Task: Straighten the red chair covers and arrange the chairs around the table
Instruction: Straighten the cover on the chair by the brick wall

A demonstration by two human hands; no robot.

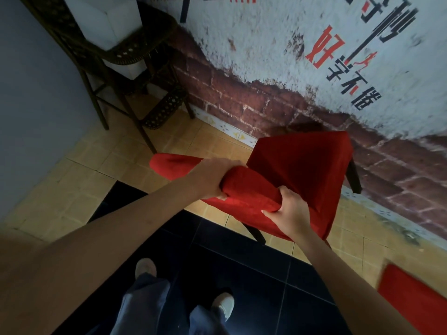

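Left hand (210,177) and right hand (290,211), fingers curled and clamped on the top edge of the red chair cover (302,170), which is fitted over a chair (354,176) standing on the tiled floor (72,189) near the brick-patterned wall (242,105).

Two red chair covers (302,170) (one barely in view), two hands (210,177), one wicker stand (135,54).

Chair cover (302,170) matt red cloth; floor tiles (242,274) glossy dark.

Red-covered chair (302,175) beside brick wall
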